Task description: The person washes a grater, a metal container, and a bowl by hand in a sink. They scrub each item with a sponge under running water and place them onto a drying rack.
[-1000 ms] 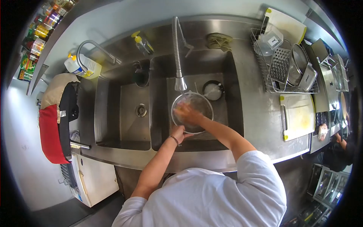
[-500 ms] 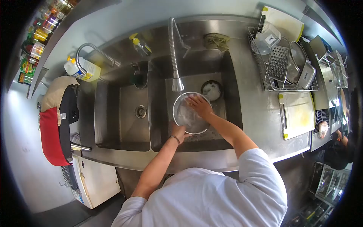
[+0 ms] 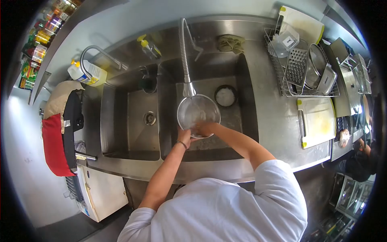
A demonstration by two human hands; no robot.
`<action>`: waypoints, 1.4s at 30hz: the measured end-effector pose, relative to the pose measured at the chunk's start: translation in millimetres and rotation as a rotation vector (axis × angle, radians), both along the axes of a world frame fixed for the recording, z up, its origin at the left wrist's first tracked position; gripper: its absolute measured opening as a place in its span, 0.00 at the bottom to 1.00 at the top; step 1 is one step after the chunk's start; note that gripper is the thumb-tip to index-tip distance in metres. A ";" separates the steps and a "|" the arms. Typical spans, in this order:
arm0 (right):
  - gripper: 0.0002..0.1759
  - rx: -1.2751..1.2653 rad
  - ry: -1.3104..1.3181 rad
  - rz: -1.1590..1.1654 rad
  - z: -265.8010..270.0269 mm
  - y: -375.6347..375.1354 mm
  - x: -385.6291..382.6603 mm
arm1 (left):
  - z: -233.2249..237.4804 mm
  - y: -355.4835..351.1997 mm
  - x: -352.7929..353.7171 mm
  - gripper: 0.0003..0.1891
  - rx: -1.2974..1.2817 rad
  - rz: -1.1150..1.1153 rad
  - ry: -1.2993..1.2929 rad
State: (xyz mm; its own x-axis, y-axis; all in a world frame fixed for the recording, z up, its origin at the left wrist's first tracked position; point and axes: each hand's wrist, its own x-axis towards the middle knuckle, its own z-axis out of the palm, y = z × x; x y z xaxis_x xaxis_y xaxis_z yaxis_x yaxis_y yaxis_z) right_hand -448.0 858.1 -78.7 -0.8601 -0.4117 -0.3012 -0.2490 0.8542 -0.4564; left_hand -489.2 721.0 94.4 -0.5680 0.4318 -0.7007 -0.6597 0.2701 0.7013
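Note:
A round metal bowl (image 3: 195, 108) is held in the right-hand basin (image 3: 248, 101), under the spray faucet (image 3: 188, 89). My left hand (image 3: 186, 136) grips its near-left rim, with the thumb at the edge. Inside the bowl, near its lower edge, is my right hand (image 3: 203, 128); its fingers are smeared by motion. Whether that hand holds anything cannot be made out. A small dark round dish with white foam (image 3: 225, 97) sits on the basin floor, right of the bowl.
Left of my hands is a second basin (image 3: 137, 135) with a drain. A yellow pump bottle (image 3: 150, 47) and a folded green cloth (image 3: 230, 43) lie behind the basins. A full dish rack (image 3: 300, 66) and a cutting board (image 3: 318, 121) are at right. A co-worker (image 3: 360, 161) is at far right.
The bowl has shifted a little left and away from me. My right hand has moved from the far part of the bowl to its near side.

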 end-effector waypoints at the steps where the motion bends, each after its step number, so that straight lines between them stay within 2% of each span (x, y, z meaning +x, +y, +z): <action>1: 0.32 0.222 -0.318 -0.300 24.1 6.1 -5.6 | -13.0 -6.3 -1.5 0.34 0.042 -0.032 0.001; 2: 0.32 0.217 -0.316 -0.303 46.8 6.3 0.5 | -15.9 -7.3 1.6 0.34 0.039 -0.036 0.004; 4: 0.30 0.515 0.170 -0.495 89.7 8.4 17.4 | -20.9 -0.9 9.8 0.37 -0.076 0.030 0.248; 5: 0.30 0.519 0.169 -0.495 108.8 3.9 21.6 | -35.3 -1.2 2.7 0.41 -0.049 0.004 0.284; 7: 0.30 0.009 -0.172 -0.471 134.4 -8.8 22.8 | -85.4 -10.4 -8.3 0.42 -0.071 0.011 0.372; 8: 0.30 0.010 -0.173 -0.467 123.1 -2.5 23.1 | -98.7 -13.7 -9.5 0.43 -0.098 0.013 0.462; 9: 0.31 0.202 -0.089 -0.478 101.5 9.0 21.6 | -8.1 -0.8 7.6 0.44 -0.110 0.019 0.218; 10: 0.31 0.395 0.001 -0.489 88.0 19.9 15.5 | -9.8 2.6 11.6 0.44 -0.110 0.016 0.222; 11: 0.31 0.391 0.001 -0.493 85.9 25.7 8.2 | -13.1 2.4 17.2 0.44 -0.056 0.011 0.181; 13: 0.31 0.399 0.511 -0.466 82.0 32.8 -2.9 | -5.1 4.0 17.7 0.40 0.095 -0.041 0.035; 14: 0.31 0.399 0.509 -0.468 73.4 18.8 -10.3 | -17.2 2.8 7.9 0.40 0.094 -0.043 0.034; 16: 0.29 -0.452 0.692 -0.716 55.4 -14.7 -30.0 | -52.9 -0.2 -16.0 0.37 0.240 -0.115 -0.257; 17: 0.29 -0.449 0.699 -0.715 75.0 -11.4 -28.2 | -39.2 1.7 -16.6 0.36 0.268 -0.151 -0.176; 18: 0.29 -0.193 0.357 -0.345 93.6 -9.7 -23.2 | -25.7 1.0 -17.8 0.36 0.267 -0.152 -0.173; 19: 0.29 0.056 0.010 0.025 108.0 -11.0 -17.9 | -8.7 -2.4 -16.7 0.32 0.183 -0.108 -0.051; 20: 0.29 0.051 0.009 0.025 95.1 -7.2 -11.6 | -0.9 -5.9 -17.0 0.29 0.098 -0.066 0.070; 22: 0.31 0.154 -0.066 -0.426 72.9 2.7 5.0 | -5.5 -10.3 -15.4 0.33 0.044 -0.114 0.109; 23: 0.32 0.245 0.001 -0.509 108.0 -5.8 14.5 | -8.7 -8.2 -12.9 0.32 -0.004 -0.096 0.176; 24: 0.32 0.250 0.004 -0.508 97.4 -10.3 14.6 | -10.9 -4.6 -13.3 0.32 -0.047 -0.074 0.245; 26: 0.35 -0.408 0.222 -0.037 83.0 -19.1 14.3 | -26.5 -7.8 -26.5 0.32 -0.078 -0.148 0.292; 27: 0.35 -0.403 0.222 -0.032 84.6 -24.5 17.3 | -34.0 -10.9 -35.6 0.32 -0.113 -0.225 0.340; 29: 0.35 -0.910 -0.123 -0.482 137.0 -38.4 22.8 | -23.9 -16.9 -50.4 0.33 -0.183 -0.239 0.241; 30: 0.35 -0.909 -0.128 -0.479 147.5 -40.9 23.0 | -20.8 -19.2 -54.3 0.35 -0.256 -0.260 0.139; 32: 0.32 -0.673 -0.078 -0.596 165.1 -43.6 22.1 | -18.3 -18.8 -58.1 0.35 -0.332 -0.331 0.168; 34: 0.28 -0.864 -0.054 -0.683 175.4 -23.8 22.5 | 9.7 -14.6 -64.1 0.38 -0.443 -0.498 0.352; 35: 0.27 -0.916 -0.026 -0.689 172.9 -6.1 24.1 | 44.4 -11.9 -60.3 0.44 -0.446 -0.490 0.289; 36: 0.25 -1.110 -0.035 -0.776 165.9 11.0 28.9 | 42.7 -18.7 -68.5 0.45 -0.394 -0.423 0.264; 37: 0.24 -1.303 -0.043 -0.860 160.3 26.5 32.5 | 7.9 -29.1 -81.5 0.45 -0.372 -0.394 0.507; 38: 0.16 -1.403 0.014 -1.007 164.2 37.6 32.5 | -30.1 -35.0 -93.0 0.45 -0.343 -0.363 0.752; 39: 0.14 -1.446 0.047 -0.992 185.7 43.9 34.5 | -41.6 -34.7 -93.1 0.45 -0.339 -0.362 0.753; 40: 0.12 -1.487 0.080 -0.980 204.2 50.0 37.4 | -42.0 -30.6 -88.4 0.43 -0.086 -0.202 0.555; 41: 0.12 -1.484 0.082 -0.985 195.9 55.4 35.4 | -42.2 -26.8 -84.5 0.41 0.159 -0.045 0.348; 42: 0.12 -1.425 0.091 -1.049 180.0 59.5 33.0 | -41.6 -27.3 -80.5 0.41 0.160 -0.047 0.343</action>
State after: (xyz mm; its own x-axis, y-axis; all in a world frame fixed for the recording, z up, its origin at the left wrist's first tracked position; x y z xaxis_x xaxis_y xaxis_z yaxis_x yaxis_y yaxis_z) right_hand -415.1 917.6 101.3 -0.9012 0.3964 -0.1754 0.0263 -0.3539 -0.9349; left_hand -569.8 693.6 52.9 -0.7349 0.5512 -0.3950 -0.3688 0.1640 0.9149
